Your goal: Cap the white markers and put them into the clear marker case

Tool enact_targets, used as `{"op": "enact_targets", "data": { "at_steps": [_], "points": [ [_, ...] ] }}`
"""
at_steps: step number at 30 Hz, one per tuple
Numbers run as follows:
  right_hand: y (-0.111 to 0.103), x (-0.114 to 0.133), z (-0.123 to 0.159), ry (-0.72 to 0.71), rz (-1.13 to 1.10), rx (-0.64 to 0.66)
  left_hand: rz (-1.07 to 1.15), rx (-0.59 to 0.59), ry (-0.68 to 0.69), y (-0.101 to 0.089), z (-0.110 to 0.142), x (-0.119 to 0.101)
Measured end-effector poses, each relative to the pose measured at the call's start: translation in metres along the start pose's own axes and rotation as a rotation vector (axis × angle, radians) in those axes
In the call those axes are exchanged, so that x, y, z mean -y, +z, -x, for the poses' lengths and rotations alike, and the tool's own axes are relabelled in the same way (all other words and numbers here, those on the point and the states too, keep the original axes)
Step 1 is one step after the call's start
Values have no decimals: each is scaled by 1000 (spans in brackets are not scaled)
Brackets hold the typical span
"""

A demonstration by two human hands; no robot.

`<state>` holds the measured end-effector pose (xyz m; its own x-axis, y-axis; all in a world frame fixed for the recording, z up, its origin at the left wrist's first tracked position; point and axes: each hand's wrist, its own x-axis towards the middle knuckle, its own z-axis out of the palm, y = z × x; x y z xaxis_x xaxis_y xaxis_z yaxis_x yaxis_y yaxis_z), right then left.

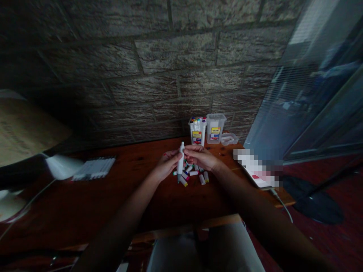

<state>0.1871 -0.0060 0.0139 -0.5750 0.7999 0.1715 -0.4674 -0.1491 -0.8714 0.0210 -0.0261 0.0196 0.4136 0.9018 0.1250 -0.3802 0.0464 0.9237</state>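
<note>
A white marker is held near upright above the table, its dark grey end pointing down. My left hand is closed around it, the thumb along its side. My right hand is closed too, its thumb and fingers pinching the marker near its upper end; the undersides of its fingers are hidden. Below and behind both hands lie several loose marker caps, short white pieces with coloured ends. Just beyond the hands stands a clear box of markers with coloured tops.
Another clear box stands against the brick wall, beside a small clear lid. At left, white markers lie in a row near a white lamp-like object. A partly blurred white device with a cable sits at the table's right edge.
</note>
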Motion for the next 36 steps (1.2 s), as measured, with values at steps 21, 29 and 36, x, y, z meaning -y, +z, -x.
{"op": "enact_targets", "data": {
  "at_steps": [21,29,36],
  "points": [
    [6,3,1,7,4,-12,-36,-12,14,1,-1,6],
    [-1,23,1,-71,-254,-211,-541,-206,145,-21,-7,-3],
    [-9,21,-3,-21,-227,-318,-959,-192,251,-50,-9,-5]
  ]
}}
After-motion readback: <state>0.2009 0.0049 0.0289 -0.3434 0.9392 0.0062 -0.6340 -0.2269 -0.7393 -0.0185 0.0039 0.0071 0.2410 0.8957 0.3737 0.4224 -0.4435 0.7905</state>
